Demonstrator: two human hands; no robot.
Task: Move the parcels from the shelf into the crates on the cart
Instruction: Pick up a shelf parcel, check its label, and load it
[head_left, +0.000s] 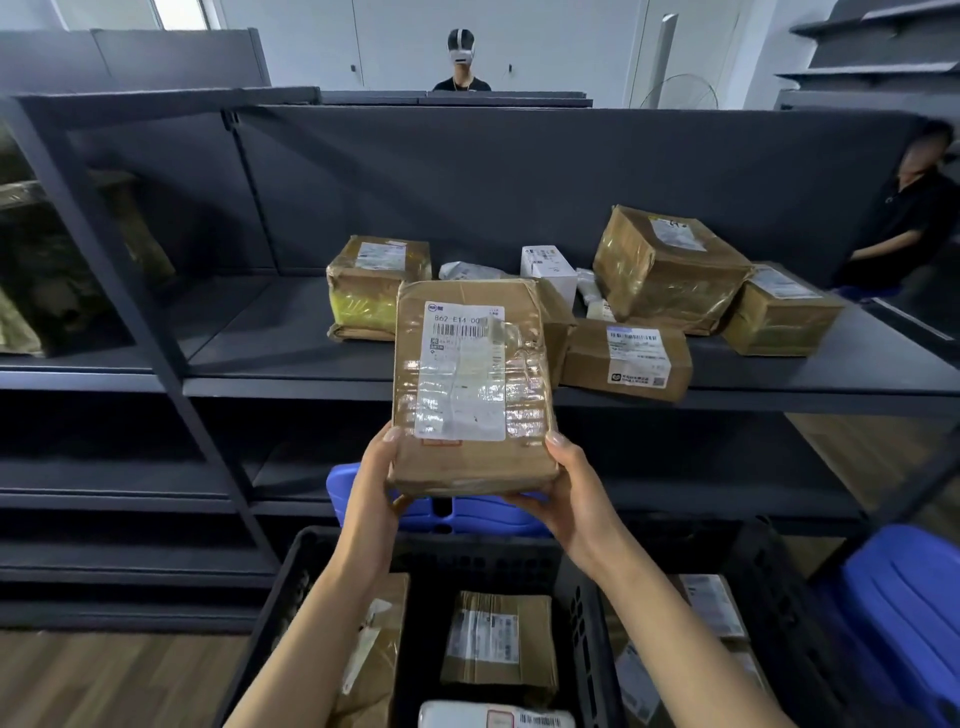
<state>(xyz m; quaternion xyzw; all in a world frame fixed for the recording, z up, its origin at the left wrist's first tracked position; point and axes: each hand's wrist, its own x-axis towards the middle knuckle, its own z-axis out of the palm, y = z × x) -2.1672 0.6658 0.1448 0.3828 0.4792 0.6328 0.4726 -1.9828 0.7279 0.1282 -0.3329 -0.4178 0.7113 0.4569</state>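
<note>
I hold a flat brown taped parcel (470, 384) with a white label upright in the air, in front of the dark shelf (260, 338) and above a black crate (587, 623). My left hand (371, 480) grips its lower left corner and my right hand (571, 493) its lower right corner. Several more parcels lie on the shelf: a yellow-taped one (371, 283), a small box (628, 361), a large tilted one (667, 267) and another at the right (782, 312). Inside the crate lie a brown parcel (498, 639) and a white one (493, 716).
A second black crate (779, 597) at the right holds labelled parcels (711, 605). Blue plastic (909, 613) shows at the lower right and behind the crate. One person stands behind the shelf, another at its right end. Shelf uprights frame the left side.
</note>
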